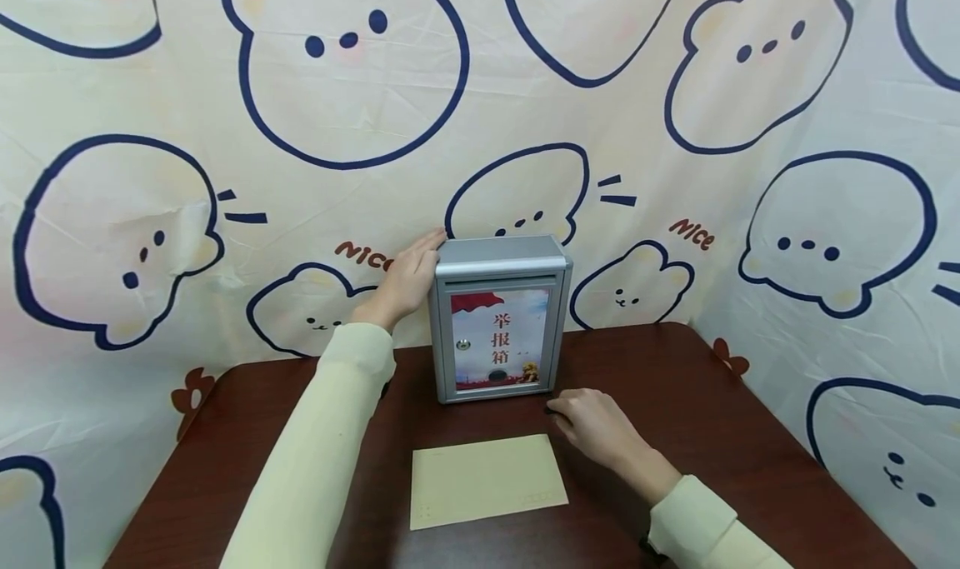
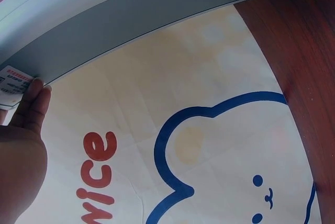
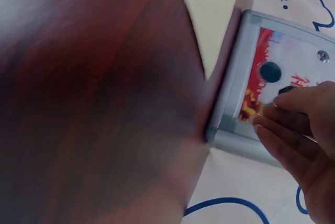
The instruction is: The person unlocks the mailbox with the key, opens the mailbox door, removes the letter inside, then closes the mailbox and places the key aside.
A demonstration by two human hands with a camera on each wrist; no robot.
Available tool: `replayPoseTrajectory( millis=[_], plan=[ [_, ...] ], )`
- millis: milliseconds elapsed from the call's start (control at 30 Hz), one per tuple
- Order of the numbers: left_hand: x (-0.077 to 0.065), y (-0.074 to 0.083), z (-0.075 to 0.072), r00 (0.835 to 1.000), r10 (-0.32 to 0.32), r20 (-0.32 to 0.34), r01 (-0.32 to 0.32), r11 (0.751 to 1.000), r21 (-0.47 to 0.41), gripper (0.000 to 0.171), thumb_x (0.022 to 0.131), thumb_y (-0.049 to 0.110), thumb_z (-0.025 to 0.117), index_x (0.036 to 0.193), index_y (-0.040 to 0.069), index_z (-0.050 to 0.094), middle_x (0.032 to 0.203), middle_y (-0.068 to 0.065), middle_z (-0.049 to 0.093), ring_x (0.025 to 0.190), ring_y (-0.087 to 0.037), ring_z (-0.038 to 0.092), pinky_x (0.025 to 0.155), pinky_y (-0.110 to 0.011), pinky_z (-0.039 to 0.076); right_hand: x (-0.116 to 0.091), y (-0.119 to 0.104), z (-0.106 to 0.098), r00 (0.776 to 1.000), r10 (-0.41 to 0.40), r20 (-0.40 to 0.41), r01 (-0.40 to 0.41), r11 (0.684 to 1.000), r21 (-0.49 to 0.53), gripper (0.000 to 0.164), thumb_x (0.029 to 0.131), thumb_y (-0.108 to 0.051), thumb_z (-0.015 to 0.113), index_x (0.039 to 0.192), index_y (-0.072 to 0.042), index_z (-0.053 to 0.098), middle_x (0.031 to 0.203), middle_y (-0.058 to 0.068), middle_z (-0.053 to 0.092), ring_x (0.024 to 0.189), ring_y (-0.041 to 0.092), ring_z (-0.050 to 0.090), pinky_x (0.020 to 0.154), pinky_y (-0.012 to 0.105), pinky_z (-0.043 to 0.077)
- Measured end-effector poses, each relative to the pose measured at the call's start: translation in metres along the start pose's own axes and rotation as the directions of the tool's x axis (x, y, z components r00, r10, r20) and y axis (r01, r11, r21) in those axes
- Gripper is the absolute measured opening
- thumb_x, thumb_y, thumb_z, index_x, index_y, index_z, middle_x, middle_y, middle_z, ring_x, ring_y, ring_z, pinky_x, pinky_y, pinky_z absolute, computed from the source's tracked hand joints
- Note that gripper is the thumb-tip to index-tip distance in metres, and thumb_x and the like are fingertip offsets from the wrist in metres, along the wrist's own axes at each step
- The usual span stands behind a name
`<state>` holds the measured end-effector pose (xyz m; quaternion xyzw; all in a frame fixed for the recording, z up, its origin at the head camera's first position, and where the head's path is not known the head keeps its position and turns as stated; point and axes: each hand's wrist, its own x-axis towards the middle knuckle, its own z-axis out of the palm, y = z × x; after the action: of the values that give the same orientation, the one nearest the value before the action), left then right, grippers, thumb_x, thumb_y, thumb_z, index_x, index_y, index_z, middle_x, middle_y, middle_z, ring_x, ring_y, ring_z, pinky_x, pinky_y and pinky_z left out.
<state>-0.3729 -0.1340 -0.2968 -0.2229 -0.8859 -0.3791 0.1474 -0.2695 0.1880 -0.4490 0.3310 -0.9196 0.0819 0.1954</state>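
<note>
A grey metal lockable drop box [image 1: 501, 319] stands upright on the table, its front door carrying red Chinese characters and a round lock [image 1: 463, 345]. My left hand [image 1: 408, 279] rests against the box's upper left side with fingers extended; in the left wrist view the fingertips [image 2: 35, 85] lie by a white label [image 2: 14, 85]. Low in front of the box's right corner, my right hand [image 1: 596, 426] pinches a small black object [image 3: 287, 91] between thumb and fingers. Most of that object is hidden, and I cannot tell its kind.
A flat tan envelope [image 1: 487, 481] lies on the dark wooden table [image 1: 637, 361] in front of the box. Directly behind the box hangs a cloth backdrop [image 1: 345, 102] printed with cartoon bears, which also covers both sides.
</note>
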Motion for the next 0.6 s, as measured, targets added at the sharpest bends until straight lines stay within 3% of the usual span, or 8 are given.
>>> replayPoseTrajectory(
  millis=[267,600],
  plan=[
    [-0.001,0.001,-0.001,1.0,-0.002,-0.003,0.001,1.0,-0.006,0.058,0.106,0.028,0.023,0.16,0.008,0.035,0.168,-0.003,0.027,0.156,-0.021,0.019,0.127,-0.042,0.017,-0.015,0.008,0.005,0.982,-0.026,0.188,0.022,0.999,0.023,0.012,0.088,-0.007,0.078,0.1,-0.008,0.08,0.092,0.001,0.076,0.086,0.017,0.071,0.072,0.037,0.061],
    [0.0,0.002,0.0,1.0,-0.007,-0.002,0.007,1.0,-0.014,0.058,0.106,0.027,0.024,0.16,0.008,0.035,0.169,-0.003,0.027,0.156,-0.022,0.019,0.127,-0.042,0.017,-0.024,0.011,0.012,0.967,-0.05,0.251,0.052,0.999,-0.001,0.005,0.088,-0.008,0.079,0.091,-0.012,0.078,0.077,-0.004,0.067,0.072,0.012,0.065,0.058,0.031,0.056]
  ],
)
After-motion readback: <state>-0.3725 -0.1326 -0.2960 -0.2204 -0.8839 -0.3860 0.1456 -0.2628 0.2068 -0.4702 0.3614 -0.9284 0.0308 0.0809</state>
